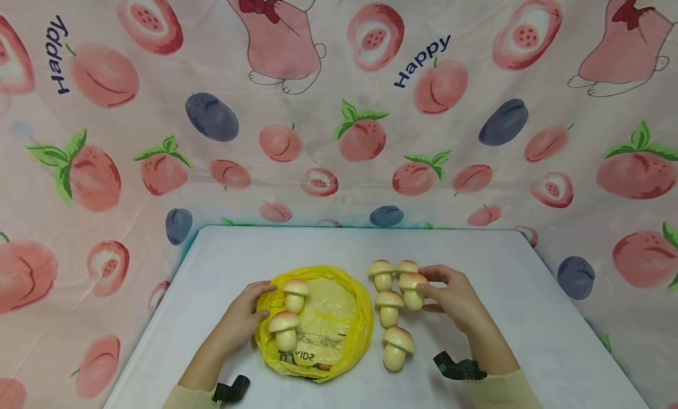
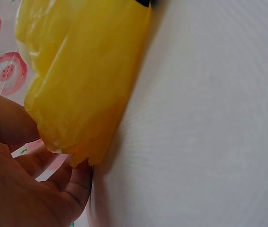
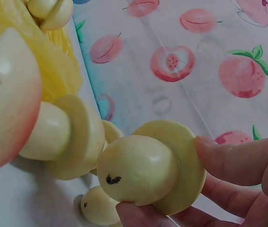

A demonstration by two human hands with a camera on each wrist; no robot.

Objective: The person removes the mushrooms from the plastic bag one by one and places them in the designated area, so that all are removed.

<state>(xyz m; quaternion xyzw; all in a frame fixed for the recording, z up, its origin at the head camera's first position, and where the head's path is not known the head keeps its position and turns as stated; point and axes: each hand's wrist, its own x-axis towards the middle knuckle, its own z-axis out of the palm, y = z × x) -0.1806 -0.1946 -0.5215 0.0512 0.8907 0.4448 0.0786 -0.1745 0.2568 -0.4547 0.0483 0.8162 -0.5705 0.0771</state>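
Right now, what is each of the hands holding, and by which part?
The right hand pinches a toy mushroom by the rim of its cap. The left hand grips the left edge of the yellow plastic bag.

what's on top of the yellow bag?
Two toy mushrooms lie on the yellow bag, near its left side. The left hand grips the bag's left edge. Whether anything is inside or under the bag cannot be seen.

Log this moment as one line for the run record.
left hand: grips edge of yellow bag | right hand: pinches toy mushroom | on bag: two mushrooms | on table: four loose mushrooms beside bag
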